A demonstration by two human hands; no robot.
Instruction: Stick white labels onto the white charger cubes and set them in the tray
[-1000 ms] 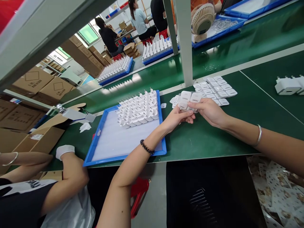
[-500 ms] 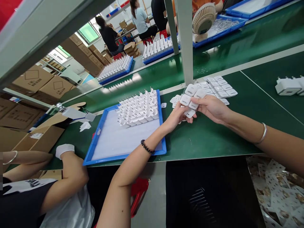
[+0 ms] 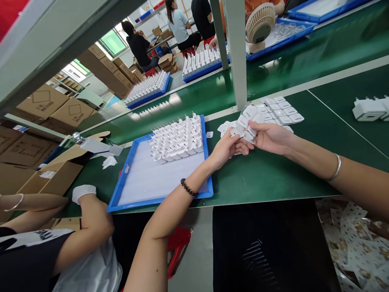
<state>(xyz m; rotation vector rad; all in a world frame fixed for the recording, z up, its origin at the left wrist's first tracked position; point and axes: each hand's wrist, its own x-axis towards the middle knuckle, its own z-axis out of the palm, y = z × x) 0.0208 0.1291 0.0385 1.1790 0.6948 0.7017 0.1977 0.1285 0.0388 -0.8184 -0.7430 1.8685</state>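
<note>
Between my hands is a bent cluster of white rounded-square pieces with small dark print and what looks like clear film. My left hand grips its lower left part, thumb on top and fingers curled beneath. My right hand pinches its right side between thumb and fingers. Just behind lie flat rows of similar white squares on the green table. More loose squares lie partly hidden behind my left hand. One single square rests beside the blue tray.
Left of my hands, a blue-rimmed tray holds rows of white plug adapters, prongs up. More adapters stand at far right. A grey post rises behind my hands. A co-worker's arm is at left; a fan stands beyond.
The white square cluster has tilted and bent between my hands, its printed faces turning away. My left fingers have shifted slightly right beneath it. The tray and adapters stay put.
</note>
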